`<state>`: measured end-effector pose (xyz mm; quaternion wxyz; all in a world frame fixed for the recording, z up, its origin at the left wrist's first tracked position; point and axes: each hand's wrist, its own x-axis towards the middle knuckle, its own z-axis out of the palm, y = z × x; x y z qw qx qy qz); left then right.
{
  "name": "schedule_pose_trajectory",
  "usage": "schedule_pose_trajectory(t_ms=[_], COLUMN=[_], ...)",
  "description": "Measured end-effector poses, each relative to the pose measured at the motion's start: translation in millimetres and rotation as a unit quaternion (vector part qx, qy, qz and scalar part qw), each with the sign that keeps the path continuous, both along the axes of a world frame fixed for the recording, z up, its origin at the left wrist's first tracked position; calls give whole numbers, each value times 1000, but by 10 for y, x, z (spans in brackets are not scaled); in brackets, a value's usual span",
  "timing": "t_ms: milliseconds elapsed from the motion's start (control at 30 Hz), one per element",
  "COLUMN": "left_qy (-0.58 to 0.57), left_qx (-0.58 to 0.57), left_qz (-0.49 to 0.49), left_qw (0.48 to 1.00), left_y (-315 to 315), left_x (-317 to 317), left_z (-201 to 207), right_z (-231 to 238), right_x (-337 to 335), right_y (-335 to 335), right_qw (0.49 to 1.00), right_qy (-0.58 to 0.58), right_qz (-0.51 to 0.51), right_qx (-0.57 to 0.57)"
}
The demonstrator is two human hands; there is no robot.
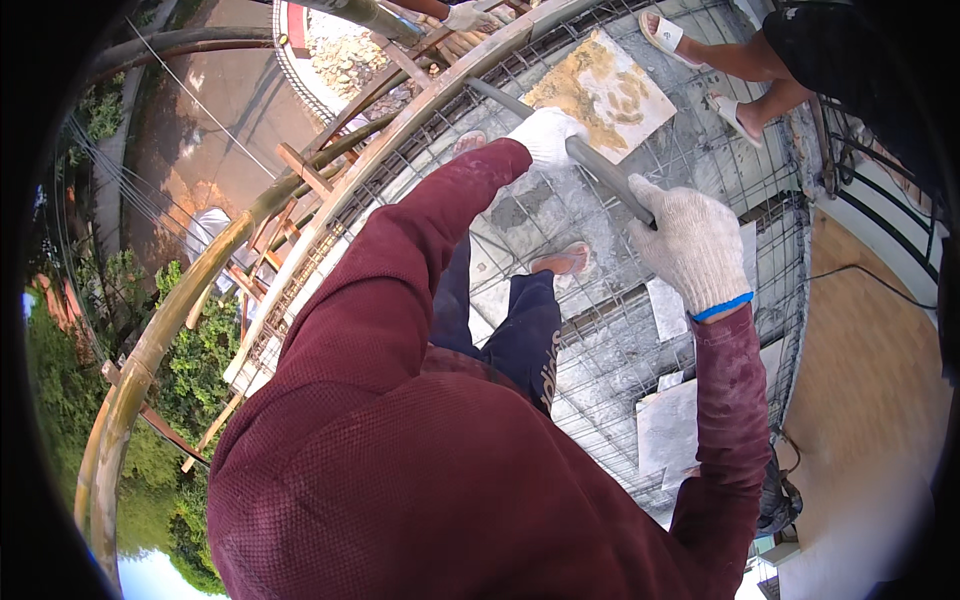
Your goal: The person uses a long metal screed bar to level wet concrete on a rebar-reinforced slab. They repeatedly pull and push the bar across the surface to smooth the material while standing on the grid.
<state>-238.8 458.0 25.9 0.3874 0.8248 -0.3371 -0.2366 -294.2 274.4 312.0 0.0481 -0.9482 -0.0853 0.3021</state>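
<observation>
A long grey pipe (608, 180) slants from the wooden edge board down toward me. My left hand (548, 137), in a white work glove, is closed around its middle stretch. Near the pipe's closer end is my right hand (693, 245), wearing a cream knit glove with a blue cuff; its fingers wrap the pipe and its thumb lies along the top. The far end reaches the rebar mesh (735, 150) beside the edge board (400, 120); its exact contact there cannot be made out. A mud-stained pale board (648, 108) lies on the mesh just beyond my hands.
My sandalled feet stand among the bars. At the upper right are another person's legs (745, 65) in white sandals. Another person's gloved hand (470, 17) shows at the top. Bamboo poles (225, 245) stand outside the edge, high above a road (215, 110). Loose sheets (668, 430) lie nearby.
</observation>
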Motion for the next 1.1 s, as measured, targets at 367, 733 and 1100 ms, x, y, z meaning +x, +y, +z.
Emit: schedule_pose_trajectory(t_ms=[367,733,1100], left_qy=[146,135,50], left_qx=[-33,53,155], left_qz=[188,-58,-276], left_qw=[971,988,947], left_y=[1193,500,-642], left_x=[1620,543,-450], left_z=[551,358,-458], right_z=[691,203,-922], right_x=[2517,514,-1262], right_y=[1692,639,-608], right_qw=[947,997,996], right_qy=[-211,-37,16], right_qz=[242,56,-86], right_qx=[15,-38,-9])
